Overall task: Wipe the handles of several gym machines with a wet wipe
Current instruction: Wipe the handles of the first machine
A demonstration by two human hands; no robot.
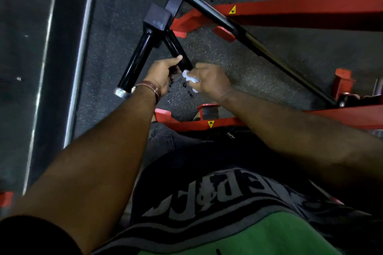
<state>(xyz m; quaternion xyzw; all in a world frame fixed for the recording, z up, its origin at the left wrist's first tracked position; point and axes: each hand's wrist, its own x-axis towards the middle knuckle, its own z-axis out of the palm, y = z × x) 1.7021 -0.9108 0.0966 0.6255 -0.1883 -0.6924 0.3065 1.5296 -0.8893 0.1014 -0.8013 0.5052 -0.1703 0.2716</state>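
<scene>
Forearms: both are extended from the frame's bottom toward the machine
Left hand (pixel 163 72): fingers are curled round the shorter black handle (pixel 178 51); thumb laid on top
Right hand (pixel 209 80): fingers are closed on the wet wipe (pixel 189 77), bunched just below the handle's end
Handling: wipe is judged soft, light, damp; handle rigid, glossy, likely slippery; best gripped mid-shaft
Hidden: handle's tip and most of the wipe are covered; fingertips cannot be made out

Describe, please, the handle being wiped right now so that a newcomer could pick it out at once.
Find the black square block on the machine's black arm above the red frame. Two black handles fork down from it. The right-hand handle is meant: the left hand grips its end beside the white wipe, while its longer neighbour shows a bare silver cap.
</scene>
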